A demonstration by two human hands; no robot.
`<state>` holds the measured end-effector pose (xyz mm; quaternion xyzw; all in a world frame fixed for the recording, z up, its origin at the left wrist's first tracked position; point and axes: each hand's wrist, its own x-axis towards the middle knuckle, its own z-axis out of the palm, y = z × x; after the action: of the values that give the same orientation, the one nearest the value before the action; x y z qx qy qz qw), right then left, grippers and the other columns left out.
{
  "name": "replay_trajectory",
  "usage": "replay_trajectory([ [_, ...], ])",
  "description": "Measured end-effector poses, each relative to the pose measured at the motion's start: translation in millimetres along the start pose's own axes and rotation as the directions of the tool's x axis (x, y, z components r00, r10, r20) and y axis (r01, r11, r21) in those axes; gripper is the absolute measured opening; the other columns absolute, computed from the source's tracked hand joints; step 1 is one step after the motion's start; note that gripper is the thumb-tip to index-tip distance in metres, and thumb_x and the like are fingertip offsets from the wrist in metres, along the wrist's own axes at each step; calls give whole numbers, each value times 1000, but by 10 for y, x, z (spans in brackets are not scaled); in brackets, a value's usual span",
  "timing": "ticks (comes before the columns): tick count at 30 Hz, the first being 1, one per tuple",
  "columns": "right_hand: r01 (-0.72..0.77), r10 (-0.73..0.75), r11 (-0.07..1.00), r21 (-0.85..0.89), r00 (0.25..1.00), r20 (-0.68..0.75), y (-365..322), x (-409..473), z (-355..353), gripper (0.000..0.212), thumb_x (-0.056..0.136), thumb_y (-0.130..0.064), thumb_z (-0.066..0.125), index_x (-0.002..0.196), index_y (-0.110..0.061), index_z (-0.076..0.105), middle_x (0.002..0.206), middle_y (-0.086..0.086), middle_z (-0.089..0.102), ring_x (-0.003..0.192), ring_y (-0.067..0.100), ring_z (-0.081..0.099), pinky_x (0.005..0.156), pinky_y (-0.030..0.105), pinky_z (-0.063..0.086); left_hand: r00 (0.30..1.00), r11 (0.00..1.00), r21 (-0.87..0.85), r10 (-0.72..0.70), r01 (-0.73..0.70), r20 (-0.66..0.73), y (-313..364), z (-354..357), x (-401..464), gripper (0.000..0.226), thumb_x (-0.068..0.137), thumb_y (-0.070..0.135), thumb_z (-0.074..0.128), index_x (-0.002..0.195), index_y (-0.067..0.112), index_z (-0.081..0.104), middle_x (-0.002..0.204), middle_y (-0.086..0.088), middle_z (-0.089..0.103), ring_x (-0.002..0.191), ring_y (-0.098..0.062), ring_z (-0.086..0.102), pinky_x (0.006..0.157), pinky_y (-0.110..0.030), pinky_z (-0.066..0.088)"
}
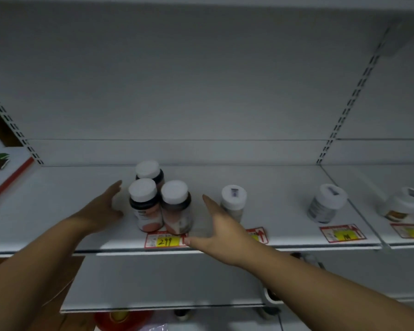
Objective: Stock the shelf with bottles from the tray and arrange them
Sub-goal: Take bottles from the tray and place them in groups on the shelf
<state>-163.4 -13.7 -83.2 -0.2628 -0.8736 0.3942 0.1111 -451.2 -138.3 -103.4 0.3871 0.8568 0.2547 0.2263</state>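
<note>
Three dark bottles with white caps and pinkish labels stand clustered on the white shelf: a front-left bottle, a front-right bottle and a back bottle. My left hand is open just left of the cluster, palm facing it, not gripping. To the right of the cluster, my right hand is open with fingers spread, apart from the bottles. The tray is not in view.
Further right on the shelf stand a white bottle, a grey-labelled bottle and a jar past a divider. Red-and-yellow price tags line the front edge. A red-edged box lies at the left. Lower shelves sit below.
</note>
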Motion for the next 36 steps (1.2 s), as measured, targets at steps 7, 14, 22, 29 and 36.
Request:
replay_trajectory([
  [7, 279, -266, 955, -98, 955, 128, 321, -633, -241, 91, 79, -45, 67, 148, -20, 14, 159, 2, 12, 145, 14, 9, 114, 24, 8, 940, 985, 55, -141, 166, -312, 239, 449, -828, 66, 84, 2, 62, 143, 10, 34, 146, -19, 42, 126, -43, 45, 100, -50, 38],
  [14, 331, -315, 943, -23, 915, 253, 1495, -1544, -373, 68, 85, -37, 60, 143, -18, 31, 153, 5, 30, 142, 16, 20, 111, 20, 10, 822, 919, 202, -184, 339, -539, 575, 1871, -1723, 39, 78, 14, 66, 113, 2, 54, 107, -26, 59, 104, -44, 51, 86, -58, 45],
  [22, -86, 117, 988, -131, 960, 255, 3205, -1813, -377, 72, 82, -38, 59, 145, -23, 27, 156, -1, 24, 144, 14, 17, 114, 27, 13, 987, 986, 50, -163, 162, 14, 1298, 3618, -1176, 36, 82, 1, 64, 117, 4, 60, 111, -17, 65, 102, -30, 60, 90, -36, 45],
  [29, -243, 306, 840, -484, 950, 54, 4281, -1607, -289, 75, 73, -25, 70, 139, -14, 38, 146, 17, 38, 135, 34, 36, 108, 47, 33, 932, 974, 24, -224, 226, 285, 1643, 4919, -216, 40, 79, 24, 64, 116, 11, 59, 112, -10, 64, 103, -28, 61, 84, -28, 48],
  [36, -394, 458, 840, -374, 883, 99, 4911, -1333, -402, 76, 79, -27, 62, 143, -12, 24, 150, 15, 26, 132, 32, 36, 104, 46, 40, 933, 873, 356, -360, 333, 11, 1601, 5548, 209, 87, 64, 72, 61, 123, 11, 45, 121, -10, 45, 111, -30, 51, 73, -37, 40],
])
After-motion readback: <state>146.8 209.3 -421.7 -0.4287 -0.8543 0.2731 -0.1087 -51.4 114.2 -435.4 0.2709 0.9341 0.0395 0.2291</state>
